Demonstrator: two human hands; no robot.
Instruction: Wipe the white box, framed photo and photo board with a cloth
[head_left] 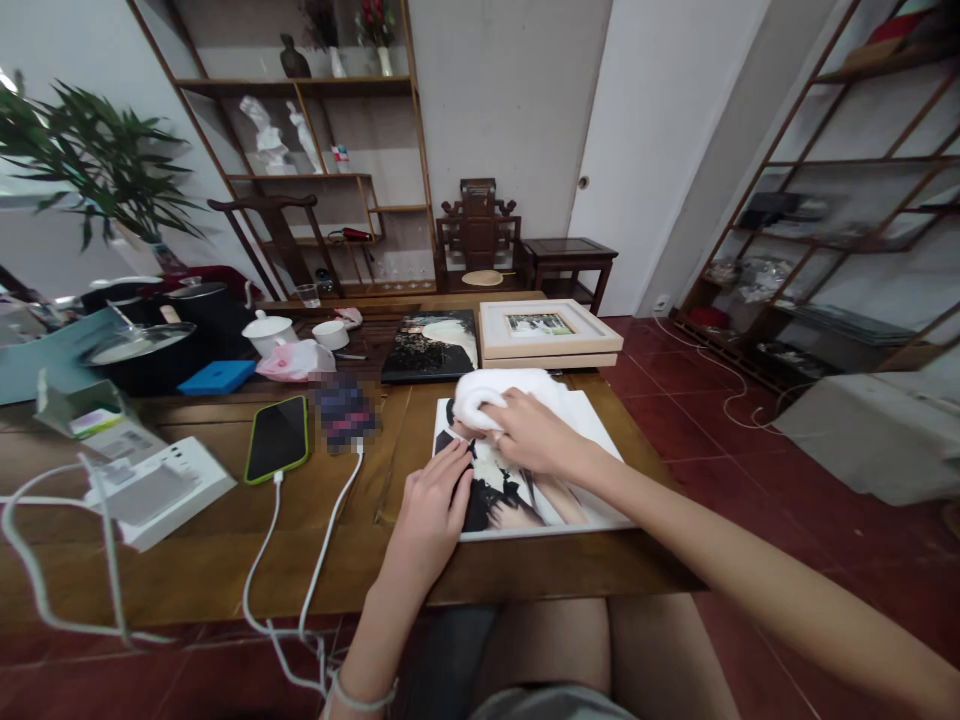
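A large photo print on a white panel (pixel 517 505) lies flat on the wooden table in front of me. My right hand (pixel 529 430) grips a bunched white cloth (pixel 502 390) and presses it on the upper part of the picture. Part of the picture is hidden under the cloth and my forearm. On the panel's left edge rests my left hand (pixel 435 500), its fingers stretched out flat and holding nothing.
Behind the panel are a dark picture panel (pixel 431 345) and stacked framed photos (pixel 551 335). To the left, a phone (pixel 277 440) with a white cable (pixel 262 570), an opened white box (pixel 161 490), a blue box (pixel 217 377) and a teapot (pixel 268 332) occupy the wooden table (pixel 360 560).
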